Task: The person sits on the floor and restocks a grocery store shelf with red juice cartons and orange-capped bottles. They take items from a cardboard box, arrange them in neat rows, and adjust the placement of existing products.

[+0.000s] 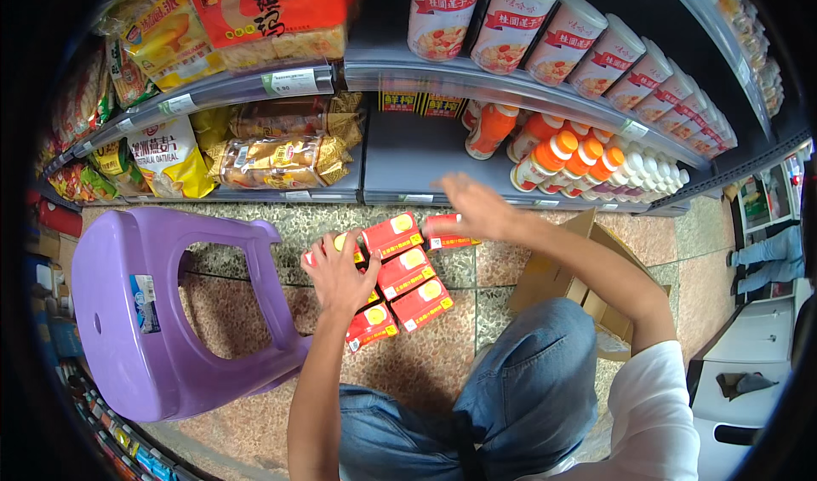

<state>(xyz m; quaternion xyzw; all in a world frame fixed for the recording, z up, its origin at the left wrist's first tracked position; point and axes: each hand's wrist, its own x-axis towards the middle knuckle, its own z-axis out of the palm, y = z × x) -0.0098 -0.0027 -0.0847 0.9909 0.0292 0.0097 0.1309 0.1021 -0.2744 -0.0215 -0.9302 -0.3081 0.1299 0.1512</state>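
Note:
Several red drink cartons [405,271] with yellow-and-white round prints stand grouped on the speckled floor before me. My left hand [341,270] lies over the left cartons of the group, its fingers spread around them; whether it grips one cannot be told. A further red carton [452,239] stands at the group's upper right. My right hand [475,209], blurred, is just above and beside that carton, its fingers apart near the shelf's front edge. Behind it, the bottom shelf [415,162] bears orange-capped bottles [552,152] and, deeper in, black-and-yellow cartons [421,102].
A purple plastic stool [121,353] lies on its side at the left. An opened cardboard box [549,277] is by my right knee. White cans [510,21] line the upper shelf; packaged bread [281,162] is below left. Another person's legs [769,257] are at far right.

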